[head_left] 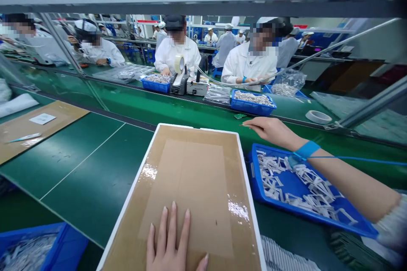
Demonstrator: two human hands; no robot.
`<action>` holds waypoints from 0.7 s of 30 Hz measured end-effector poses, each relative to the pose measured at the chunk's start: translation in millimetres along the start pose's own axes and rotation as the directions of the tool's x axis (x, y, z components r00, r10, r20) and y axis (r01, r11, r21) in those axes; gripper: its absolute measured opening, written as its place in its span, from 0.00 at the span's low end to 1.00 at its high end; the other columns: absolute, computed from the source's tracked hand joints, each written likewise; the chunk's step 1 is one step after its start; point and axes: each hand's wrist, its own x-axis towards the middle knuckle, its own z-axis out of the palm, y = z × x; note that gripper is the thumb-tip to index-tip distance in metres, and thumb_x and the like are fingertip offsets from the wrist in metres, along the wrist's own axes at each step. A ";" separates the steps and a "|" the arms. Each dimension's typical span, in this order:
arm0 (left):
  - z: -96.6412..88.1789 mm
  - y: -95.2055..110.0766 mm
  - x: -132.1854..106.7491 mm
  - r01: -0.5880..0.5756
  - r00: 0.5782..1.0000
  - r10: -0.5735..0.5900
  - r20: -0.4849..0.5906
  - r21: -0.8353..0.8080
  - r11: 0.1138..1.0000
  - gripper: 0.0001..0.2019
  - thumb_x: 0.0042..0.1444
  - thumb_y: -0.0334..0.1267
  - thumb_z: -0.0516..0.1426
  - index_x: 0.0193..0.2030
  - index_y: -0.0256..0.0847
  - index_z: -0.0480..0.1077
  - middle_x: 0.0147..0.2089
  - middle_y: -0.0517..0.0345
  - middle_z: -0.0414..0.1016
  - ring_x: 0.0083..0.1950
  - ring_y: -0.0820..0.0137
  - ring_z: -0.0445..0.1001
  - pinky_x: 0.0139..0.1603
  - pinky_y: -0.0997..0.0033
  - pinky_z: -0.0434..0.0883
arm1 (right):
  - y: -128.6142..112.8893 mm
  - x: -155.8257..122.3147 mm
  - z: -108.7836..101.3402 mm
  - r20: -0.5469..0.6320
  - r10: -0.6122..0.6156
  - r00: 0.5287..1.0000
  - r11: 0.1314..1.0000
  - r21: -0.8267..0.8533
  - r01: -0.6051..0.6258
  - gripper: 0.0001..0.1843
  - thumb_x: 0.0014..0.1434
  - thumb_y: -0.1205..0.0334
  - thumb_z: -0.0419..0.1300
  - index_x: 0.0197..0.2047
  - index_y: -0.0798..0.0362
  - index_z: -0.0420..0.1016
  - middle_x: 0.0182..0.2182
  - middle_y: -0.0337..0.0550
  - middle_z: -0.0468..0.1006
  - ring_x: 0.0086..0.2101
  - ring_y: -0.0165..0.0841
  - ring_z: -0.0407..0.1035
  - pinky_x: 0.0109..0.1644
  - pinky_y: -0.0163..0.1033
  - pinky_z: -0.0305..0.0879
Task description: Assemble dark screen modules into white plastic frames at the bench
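My left hand [173,243] lies flat, fingers stretched out, on the brown cardboard bottom of a white-rimmed tray [144,165] in front of me. My right hand [270,130] reaches forward past the tray's far right corner, fingers extended and close together, toward a small green piece [239,116] on the green conveyor belt; it does not touch it. A blue wrist strap [307,149] with a cord circles my right wrist. Under that forearm stands a blue bin of white parts [299,182].
Across the belt several people in white coats sit at a bench with blue bins [252,100], a tape dispenser [179,78] and bags. A tape roll [318,116] lies at right. A cardboard sheet [34,125] lies at left; another blue bin [38,247] sits at lower left.
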 end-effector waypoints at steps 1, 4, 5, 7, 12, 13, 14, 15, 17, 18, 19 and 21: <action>-0.8 -2.8 0.1 -0.010 1.000 0.010 0.001 -0.003 1.000 0.46 0.50 0.53 0.55 0.70 0.48 0.33 0.65 0.42 0.61 0.65 0.46 0.58 0.60 0.39 0.55 | -10.3 10.7 1.6 -0.022 -0.009 1.000 0.999 0.035 0.010 0.18 0.64 0.59 0.47 0.47 0.56 0.75 0.44 0.50 0.79 0.43 0.41 0.74 0.47 0.44 0.69; -11.5 -26.4 10.9 -0.069 0.997 0.070 0.027 -0.035 0.997 0.42 0.54 0.57 0.52 0.70 0.50 0.37 0.65 0.49 0.62 0.65 0.53 0.60 0.59 0.48 0.62 | -53.2 56.5 19.6 -0.049 -0.062 0.997 0.987 0.147 0.069 0.17 0.65 0.57 0.48 0.48 0.51 0.74 0.45 0.44 0.79 0.45 0.37 0.73 0.48 0.40 0.69; -17.2 -38.8 18.8 -0.071 0.996 0.073 0.043 -0.045 0.996 0.40 0.54 0.58 0.51 0.69 0.50 0.40 0.65 0.51 0.61 0.65 0.54 0.60 0.59 0.49 0.63 | -69.4 74.2 29.4 -0.052 -0.078 0.996 0.980 0.180 0.087 0.16 0.65 0.57 0.48 0.48 0.50 0.74 0.46 0.42 0.78 0.45 0.36 0.73 0.48 0.39 0.68; -28.9 -65.7 39.2 0.038 0.996 -0.034 0.086 -0.041 0.998 0.33 0.56 0.57 0.49 0.67 0.49 0.51 0.67 0.54 0.58 0.66 0.54 0.58 0.59 0.47 0.63 | -99.6 108.6 52.2 -0.050 -0.106 0.993 0.965 0.234 0.115 0.15 0.66 0.58 0.47 0.47 0.49 0.74 0.46 0.42 0.78 0.45 0.34 0.72 0.48 0.38 0.68; -38.2 -102.3 84.8 0.374 0.900 -0.326 0.290 -0.129 0.918 0.34 0.58 0.57 0.46 0.66 0.38 0.54 0.68 0.44 0.56 0.64 0.53 0.61 0.60 0.50 0.64 | -141.4 165.8 102.6 -0.026 -0.146 0.989 0.942 0.301 0.147 0.12 0.64 0.58 0.54 0.45 0.55 0.72 0.44 0.44 0.75 0.42 0.33 0.71 0.47 0.45 0.69; -36.4 -101.9 88.6 0.390 0.892 -0.331 0.308 -0.154 0.908 0.34 0.58 0.56 0.46 0.67 0.39 0.52 0.68 0.44 0.55 0.63 0.54 0.62 0.59 0.51 0.65 | -143.7 171.0 109.1 -0.024 -0.152 0.988 0.940 0.306 0.152 0.12 0.63 0.58 0.54 0.45 0.55 0.71 0.44 0.44 0.75 0.42 0.33 0.71 0.47 0.46 0.69; -34.1 -100.0 90.6 0.399 0.889 -0.334 0.313 -0.172 0.901 0.33 0.59 0.56 0.45 0.67 0.40 0.51 0.68 0.44 0.54 0.63 0.54 0.63 0.57 0.52 0.66 | -144.8 174.6 114.4 -0.021 -0.157 0.987 0.938 0.309 0.156 0.12 0.63 0.57 0.55 0.45 0.55 0.71 0.44 0.44 0.75 0.42 0.33 0.71 0.47 0.46 0.69; -31.7 -97.4 91.0 0.405 0.889 -0.338 0.310 -0.185 0.895 0.32 0.59 0.55 0.45 0.67 0.42 0.50 0.68 0.45 0.54 0.62 0.54 0.64 0.56 0.53 0.68 | -144.9 176.9 118.8 -0.018 -0.161 0.987 0.937 0.311 0.159 0.12 0.63 0.57 0.55 0.45 0.55 0.71 0.44 0.44 0.74 0.42 0.33 0.71 0.47 0.46 0.69; -28.4 -92.7 89.4 0.416 0.889 -0.349 0.298 -0.205 0.886 0.31 0.60 0.54 0.44 0.67 0.44 0.51 0.68 0.46 0.54 0.61 0.54 0.65 0.54 0.54 0.69 | -143.8 179.1 125.3 -0.011 -0.166 0.986 0.937 0.311 0.161 0.12 0.63 0.57 0.55 0.46 0.54 0.71 0.44 0.44 0.74 0.42 0.33 0.70 0.47 0.46 0.69; -27.8 -91.2 88.1 0.416 0.891 -0.348 0.292 -0.213 0.884 0.31 0.59 0.54 0.45 0.67 0.45 0.51 0.68 0.46 0.54 0.61 0.54 0.65 0.53 0.54 0.69 | -143.1 179.7 127.7 -0.008 -0.169 0.986 0.936 0.311 0.163 0.12 0.63 0.57 0.54 0.47 0.54 0.70 0.45 0.45 0.74 0.42 0.33 0.70 0.47 0.46 0.69; -27.8 -90.5 87.1 0.412 0.894 -0.345 0.287 -0.222 0.884 0.31 0.60 0.54 0.45 0.67 0.45 0.51 0.68 0.47 0.55 0.61 0.54 0.65 0.53 0.54 0.69 | -142.6 180.2 129.6 -0.006 -0.172 0.985 0.936 0.311 0.165 0.13 0.63 0.57 0.54 0.47 0.54 0.70 0.45 0.45 0.74 0.43 0.34 0.70 0.48 0.46 0.69; -29.2 -90.5 86.5 0.408 0.898 -0.340 0.279 -0.235 0.882 0.30 0.60 0.52 0.45 0.67 0.45 0.51 0.67 0.47 0.56 0.60 0.54 0.66 0.52 0.54 0.70 | -142.1 181.4 132.4 -0.001 -0.181 0.983 0.936 0.308 0.173 0.13 0.63 0.57 0.54 0.48 0.54 0.70 0.46 0.45 0.73 0.43 0.34 0.70 0.48 0.47 0.68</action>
